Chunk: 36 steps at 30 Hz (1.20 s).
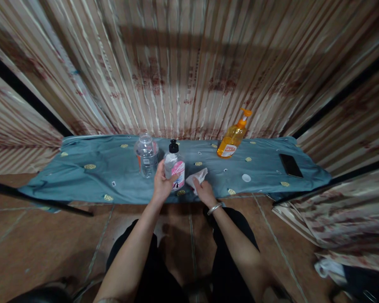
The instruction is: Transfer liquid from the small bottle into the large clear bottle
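Note:
My left hand point(162, 182) is wrapped round a clear bottle point(178, 167) with a black cap and a pink label. The bottle is upright, over the front half of the cloth-covered table; whether its base touches the cloth I cannot tell. Just to its right, my right hand point(204, 190) grips a crumpled white tissue point(196, 179), its loose end pointing up. A clear wide plastic bottle without a cap point(147, 156) stands left of my left hand. Farther back on the right stands a pump bottle point(232, 141) of orange-yellow liquid, its orange pump on top.
A dark flat phone-like object point(291, 165) lies near the right end of the blue-green tablecloth point(72, 176). Striped curtains point(189, 63) hang behind and on both sides. Black frame bars point(28, 88) slant along the left and right. A dark bag-like item point(360, 277) is at lower right.

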Motion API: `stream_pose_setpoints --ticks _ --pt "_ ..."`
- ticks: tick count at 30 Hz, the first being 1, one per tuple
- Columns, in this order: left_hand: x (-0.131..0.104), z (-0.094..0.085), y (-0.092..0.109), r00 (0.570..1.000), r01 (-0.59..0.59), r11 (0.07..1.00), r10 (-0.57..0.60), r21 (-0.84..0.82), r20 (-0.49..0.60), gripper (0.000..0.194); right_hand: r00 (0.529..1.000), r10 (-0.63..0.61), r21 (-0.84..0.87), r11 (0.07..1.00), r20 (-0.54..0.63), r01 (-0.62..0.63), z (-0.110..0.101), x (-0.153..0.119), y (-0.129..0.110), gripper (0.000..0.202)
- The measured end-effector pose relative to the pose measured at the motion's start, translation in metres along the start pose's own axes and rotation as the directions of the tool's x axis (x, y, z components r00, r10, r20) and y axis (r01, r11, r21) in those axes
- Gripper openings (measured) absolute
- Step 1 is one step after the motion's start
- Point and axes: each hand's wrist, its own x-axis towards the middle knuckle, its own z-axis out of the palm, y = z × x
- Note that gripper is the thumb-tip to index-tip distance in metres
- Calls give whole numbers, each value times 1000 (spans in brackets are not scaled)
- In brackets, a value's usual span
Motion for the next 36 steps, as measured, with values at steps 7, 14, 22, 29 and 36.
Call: stream_pose_setpoints --ticks 7,14,22,29,36 --pt "-1 -3 1 1000 -5 1000 6 21 -19 74 933 -347 -922 323 92 212 -26 13 -24 63" --pt "-2 9 1 1000 -2 999 1 46 32 70 878 -447 -808 447 170 384 -39 -9 -16 73" --pt "-11 62 -11 987 9 999 -18 53 160 65 875 -482 -660 643 45 388 -29 -23 -37 113" --pt "-13 105 -23 960 20 997 -42 80 278 70 869 -446 -722 672 -214 166 -44 -21 -37 102" --pt "-18 143 -52 933 66 994 -91 83 347 81 839 -458 -719 684 -294 121 -86 -2 -37 91"
